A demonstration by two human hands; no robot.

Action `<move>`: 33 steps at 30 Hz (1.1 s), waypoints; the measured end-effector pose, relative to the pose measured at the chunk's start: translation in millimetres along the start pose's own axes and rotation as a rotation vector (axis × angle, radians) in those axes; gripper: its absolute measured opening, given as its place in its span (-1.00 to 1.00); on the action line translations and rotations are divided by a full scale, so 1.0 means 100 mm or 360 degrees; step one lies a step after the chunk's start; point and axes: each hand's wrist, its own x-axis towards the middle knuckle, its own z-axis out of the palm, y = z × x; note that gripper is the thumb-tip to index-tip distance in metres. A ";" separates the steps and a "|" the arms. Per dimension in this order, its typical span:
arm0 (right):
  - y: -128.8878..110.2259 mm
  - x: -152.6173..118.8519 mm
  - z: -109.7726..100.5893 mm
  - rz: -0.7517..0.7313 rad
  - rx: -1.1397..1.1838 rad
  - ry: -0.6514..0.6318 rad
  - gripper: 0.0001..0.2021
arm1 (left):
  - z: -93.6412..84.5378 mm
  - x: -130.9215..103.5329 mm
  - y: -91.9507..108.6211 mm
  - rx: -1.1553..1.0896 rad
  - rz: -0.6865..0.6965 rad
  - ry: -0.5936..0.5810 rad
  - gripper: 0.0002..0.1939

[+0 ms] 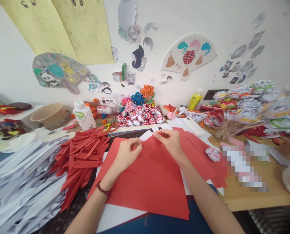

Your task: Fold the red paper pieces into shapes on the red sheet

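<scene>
Large sheets of red paper lie in front of me, with white sheets showing beneath them. My right hand pinches the far edge of the red paper between thumb and fingertips. Over the left part of the same paper, my left hand is closed, its fingers curled towards the thumb; whatever lies between them is hidden. A dark red bracelet circles the left wrist. Folded red paper strips are heaped beside my left forearm, and more red sheets lie under and beyond my right arm.
Folded white strips spread across the left. Behind stand a white bottle, scissors, red-and-white paper flowers and a yellow bottle. Flower bundles on sticks crowd the right; a single paper flower lies nearer.
</scene>
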 end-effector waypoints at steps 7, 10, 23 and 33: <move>0.04 0.02 -0.01 0.0086 0.0191 0.0279 -0.74 | -0.14 0.02 -0.07 0.0127 -0.0020 0.0304 -0.83; 0.02 -0.02 0.07 0.0141 0.0293 0.0005 -0.75 | -0.10 0.02 -0.04 0.0075 0.0066 0.0328 -0.79; 0.06 -0.02 0.07 0.0203 0.0161 -0.0956 -0.82 | -0.03 -0.01 -0.07 0.0041 -0.0001 0.0011 -0.79; 0.02 0.01 -0.02 -0.0037 -0.0326 -0.0918 -0.86 | -0.10 0.00 -0.03 0.0163 -0.0007 0.0062 -0.79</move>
